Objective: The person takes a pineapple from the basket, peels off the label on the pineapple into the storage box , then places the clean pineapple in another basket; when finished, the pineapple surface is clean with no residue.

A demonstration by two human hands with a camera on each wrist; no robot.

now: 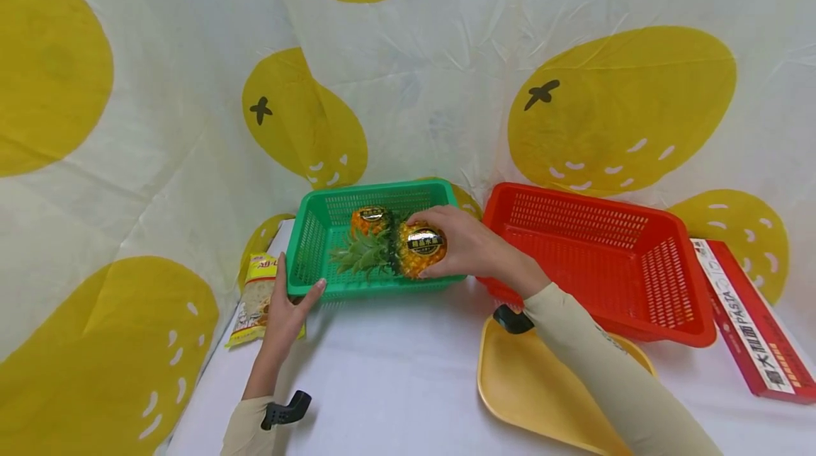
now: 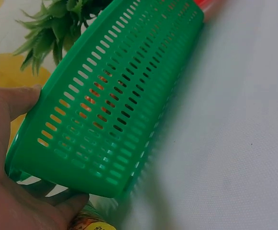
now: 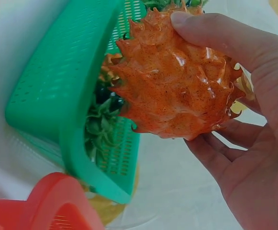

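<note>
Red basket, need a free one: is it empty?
Empty: the red basket shows only bare mesh floor; both pineapples sit at the green basket.

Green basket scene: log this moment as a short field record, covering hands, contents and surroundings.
left hand: left hand grips the green basket at its near left corner
right hand: right hand holds a pineapple at the basket's near rim
basket contents: second pineapple
right of it: red basket, pasta box
near edge: yellow tray
left: snack packet

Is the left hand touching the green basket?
Touching: the left wrist view shows the left hand gripping the green basket at its corner.
</note>
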